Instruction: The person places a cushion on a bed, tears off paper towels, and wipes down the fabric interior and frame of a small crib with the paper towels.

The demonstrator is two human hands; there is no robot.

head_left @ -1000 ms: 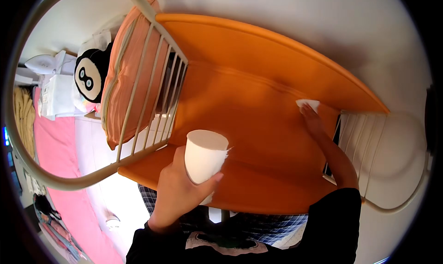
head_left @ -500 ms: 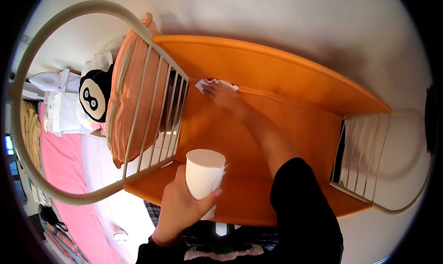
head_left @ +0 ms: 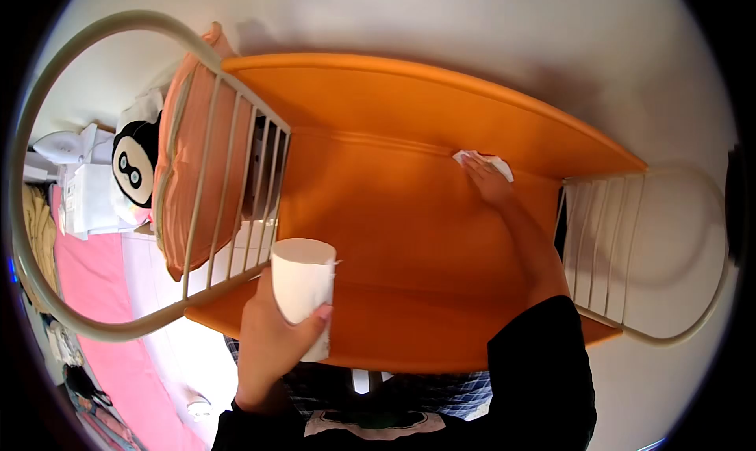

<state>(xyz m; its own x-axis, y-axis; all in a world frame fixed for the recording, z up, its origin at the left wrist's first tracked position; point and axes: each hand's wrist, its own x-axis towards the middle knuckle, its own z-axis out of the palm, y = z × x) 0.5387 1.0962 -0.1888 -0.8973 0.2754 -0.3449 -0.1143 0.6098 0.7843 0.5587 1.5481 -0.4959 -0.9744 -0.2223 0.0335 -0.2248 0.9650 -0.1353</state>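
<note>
My left hand (head_left: 276, 337) is wrapped around a white roll of tissue paper (head_left: 303, 282), held upright over the near edge of an orange padded seat (head_left: 409, 215). A torn paper edge sticks out at the roll's right side. Toward the right end of the seat, my right hand (head_left: 492, 185) presses a crumpled white tissue (head_left: 498, 166) into the crease where the seat meets its orange back panel (head_left: 441, 104). The fingers lie over the tissue and partly cover it.
Cream metal bars (head_left: 230, 175) with a large curved tube (head_left: 35, 246) bound the left end; similar bars (head_left: 606, 242) stand at the right. Beyond the left bars are a peach cushion (head_left: 193, 191), a black-and-white plush toy (head_left: 134, 167) and a pink cloth (head_left: 94, 285).
My right hand has slid the tissue rightward along the crease, from near the left bars toward the right end. The view has shifted slightly; my left hand still holds the roll.
</note>
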